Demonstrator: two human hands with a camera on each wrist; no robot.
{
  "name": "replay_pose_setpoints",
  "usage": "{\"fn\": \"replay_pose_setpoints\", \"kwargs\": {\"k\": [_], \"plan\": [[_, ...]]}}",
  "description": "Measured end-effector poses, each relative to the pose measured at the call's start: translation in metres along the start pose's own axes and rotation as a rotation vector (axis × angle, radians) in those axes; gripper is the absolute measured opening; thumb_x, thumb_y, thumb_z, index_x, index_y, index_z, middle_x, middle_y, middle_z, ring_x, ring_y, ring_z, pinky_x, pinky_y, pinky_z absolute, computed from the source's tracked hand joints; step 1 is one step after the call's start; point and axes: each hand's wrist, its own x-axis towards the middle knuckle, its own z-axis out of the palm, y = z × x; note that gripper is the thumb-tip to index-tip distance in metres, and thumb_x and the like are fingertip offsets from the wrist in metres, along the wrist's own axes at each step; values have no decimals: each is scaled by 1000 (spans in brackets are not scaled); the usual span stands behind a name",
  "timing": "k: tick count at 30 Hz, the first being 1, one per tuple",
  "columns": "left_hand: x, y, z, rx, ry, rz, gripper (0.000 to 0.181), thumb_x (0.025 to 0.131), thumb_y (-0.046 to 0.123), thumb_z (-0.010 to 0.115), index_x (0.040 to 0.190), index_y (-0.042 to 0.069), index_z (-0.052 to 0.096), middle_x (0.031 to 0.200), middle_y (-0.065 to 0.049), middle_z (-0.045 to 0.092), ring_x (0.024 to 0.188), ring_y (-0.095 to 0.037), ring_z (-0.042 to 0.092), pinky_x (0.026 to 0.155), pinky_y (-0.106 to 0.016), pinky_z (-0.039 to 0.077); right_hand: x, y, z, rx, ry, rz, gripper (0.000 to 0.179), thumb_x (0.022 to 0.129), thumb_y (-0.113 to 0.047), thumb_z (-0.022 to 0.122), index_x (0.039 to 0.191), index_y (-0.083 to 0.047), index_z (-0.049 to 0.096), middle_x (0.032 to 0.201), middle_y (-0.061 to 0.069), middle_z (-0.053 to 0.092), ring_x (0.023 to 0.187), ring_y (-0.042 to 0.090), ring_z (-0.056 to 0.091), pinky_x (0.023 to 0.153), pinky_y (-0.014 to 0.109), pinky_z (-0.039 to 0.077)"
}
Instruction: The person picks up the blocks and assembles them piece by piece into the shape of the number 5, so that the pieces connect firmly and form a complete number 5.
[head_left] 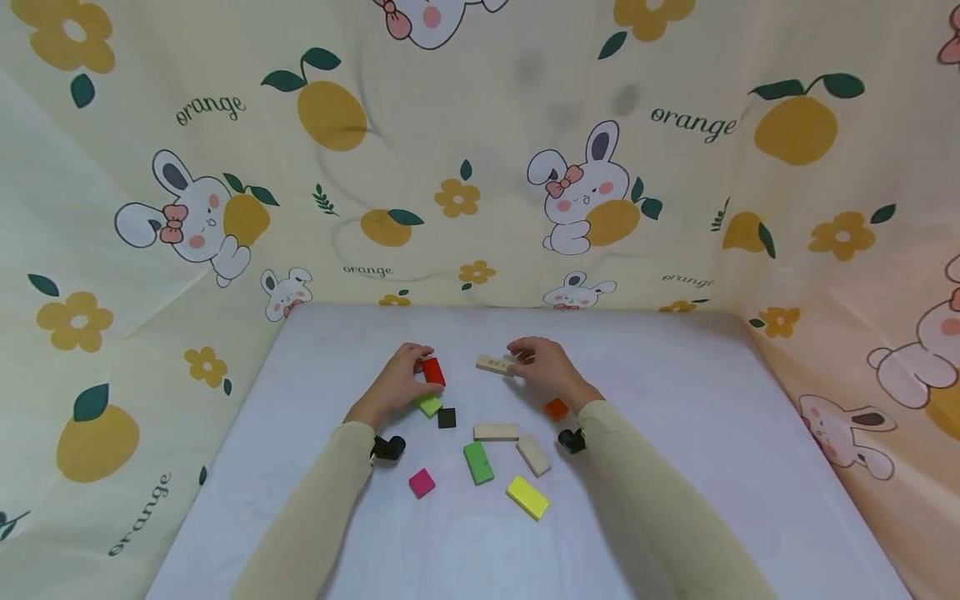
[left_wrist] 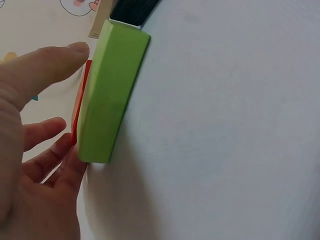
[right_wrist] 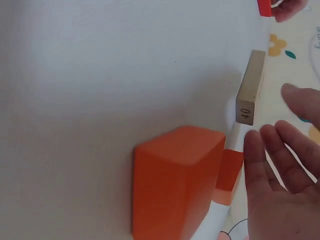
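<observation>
A small red block [head_left: 433, 372] lies between the thumb and fingers of my left hand [head_left: 397, 379], which reach its two ends. In the left wrist view a light green block [left_wrist: 115, 95] partly covers the red block [left_wrist: 80, 107]. A dark block [head_left: 447, 417] sits near the green one. My right hand [head_left: 551, 367] hovers by the right end of a pale wooden block [head_left: 492, 364], fingers extended. The right wrist view shows that wooden block [right_wrist: 250, 92] marked "40", apart from the fingertips [right_wrist: 252, 140]. Two orange blocks lie by the right hand, the larger-looking orange block [right_wrist: 175, 185] closest to the camera.
Nearer the person lie two plain wooden blocks, one crosswise [head_left: 495, 432] and one slanted [head_left: 534, 457]. Around them are a green block [head_left: 478, 463], a yellow block [head_left: 528, 498] and a pink block [head_left: 422, 483]. A patterned cloth [head_left: 465, 125] rises behind the white table [head_left: 675, 400].
</observation>
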Motion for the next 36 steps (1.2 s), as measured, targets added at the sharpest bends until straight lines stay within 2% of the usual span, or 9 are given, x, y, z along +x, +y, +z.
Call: {"fn": "replay_pose_setpoints", "kwargs": {"k": [9,16,20,32,36], "plan": [[3,-2,1,48,0,9,74,92,23,90,155,4,56,147,-13,54,130,-31,56,112,-46,50,8,0,2,-105,-83,-18,37,100,-10,78,136,-5,73,123,8,72,108,26,64,98,42,56],[4,-1,-1,65,3,22,68,94,20,88,153,5,57,146,-14,56,128,-31,55,112,-47,50,11,-6,4,-186,-104,-46,32,99,-6,75,130,-4,76,117,7,71,102,24,62,96,42,55],[3,0,-2,64,-19,17,65,95,19,86,153,5,58,147,-14,56,129,-32,55,112,-48,50,12,-5,6,-216,-107,-30,32,99,-6,73,132,-4,76,118,7,71,103,23,61,97,42,54],[8,-4,-1,34,-29,33,62,95,15,86,150,7,60,149,-13,55,131,-32,55,113,-48,49,15,-1,10,-211,-90,-29,32,101,-6,73,132,-5,76,118,5,71,103,23,61,96,40,55],[12,1,-1,21,-38,36,62,94,14,86,150,8,61,148,-11,55,132,-31,56,114,-47,48,15,-4,9,-181,-79,-24,33,101,-7,72,133,-6,75,120,4,70,105,24,60,98,41,54]]}}
